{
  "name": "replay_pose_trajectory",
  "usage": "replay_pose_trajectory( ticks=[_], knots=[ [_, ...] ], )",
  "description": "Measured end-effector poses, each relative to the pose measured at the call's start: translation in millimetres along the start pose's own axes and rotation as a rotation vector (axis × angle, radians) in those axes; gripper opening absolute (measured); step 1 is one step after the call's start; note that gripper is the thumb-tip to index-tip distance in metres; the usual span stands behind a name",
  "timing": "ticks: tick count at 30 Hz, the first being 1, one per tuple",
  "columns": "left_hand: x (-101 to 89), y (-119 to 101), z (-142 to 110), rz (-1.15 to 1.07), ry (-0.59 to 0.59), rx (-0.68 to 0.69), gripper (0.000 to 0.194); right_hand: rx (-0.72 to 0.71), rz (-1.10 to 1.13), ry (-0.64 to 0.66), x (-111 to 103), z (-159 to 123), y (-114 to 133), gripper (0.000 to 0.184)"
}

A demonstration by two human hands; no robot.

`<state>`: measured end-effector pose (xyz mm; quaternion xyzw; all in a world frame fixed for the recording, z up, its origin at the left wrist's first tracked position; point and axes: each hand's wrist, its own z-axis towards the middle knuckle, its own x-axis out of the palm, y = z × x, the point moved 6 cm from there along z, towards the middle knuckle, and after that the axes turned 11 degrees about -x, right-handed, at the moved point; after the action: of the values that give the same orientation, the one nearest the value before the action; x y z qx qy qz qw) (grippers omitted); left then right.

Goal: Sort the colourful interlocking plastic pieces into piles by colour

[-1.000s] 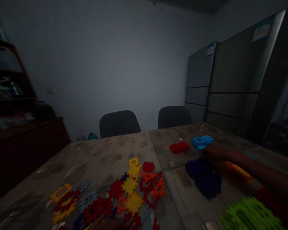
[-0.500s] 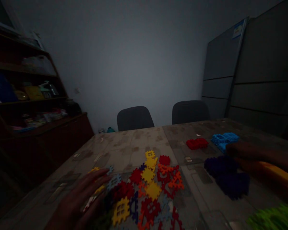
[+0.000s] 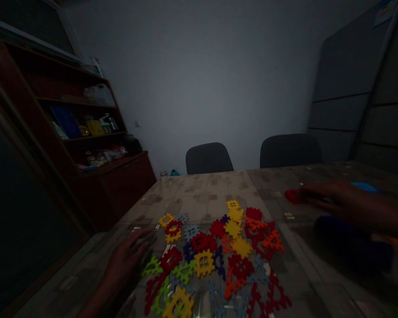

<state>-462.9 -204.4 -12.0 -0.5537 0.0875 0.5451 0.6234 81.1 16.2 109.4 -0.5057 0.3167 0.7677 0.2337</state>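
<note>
My left hand (image 3: 128, 260) is spread, fingers splayed, just beside the left edge of a heap of flat plastic puzzle pieces (image 3: 212, 260) in yellow, red, orange, green and blue. It holds nothing I can see. My right hand (image 3: 338, 198) reaches across the table (image 3: 199, 194), fingertips at a red stack (image 3: 293, 196); I cannot tell whether they pinch it. A blue stack (image 3: 363, 187) sits just past that hand, partly hidden by it, and a blurred dark purple stack (image 3: 351, 245) lies nearer me. Two dark chairs (image 3: 208, 158) stand beyond the table, with a wooden shelf cabinet (image 3: 96, 132) to the left and grey lockers (image 3: 348, 101) to the right.
</note>
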Motion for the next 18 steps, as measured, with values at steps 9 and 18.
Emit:
replay_pose_trajectory(
  ticks=[9,18],
  knots=[
    [15.6,-21,-7,0.008,0.044,0.061,0.049,-0.211,0.238,0.134,70,-46,122,0.032],
    [35.4,-77,-39,0.0,0.259,0.237,0.037,-0.142,0.216,0.046,173,-126,96,0.046]
  ],
)
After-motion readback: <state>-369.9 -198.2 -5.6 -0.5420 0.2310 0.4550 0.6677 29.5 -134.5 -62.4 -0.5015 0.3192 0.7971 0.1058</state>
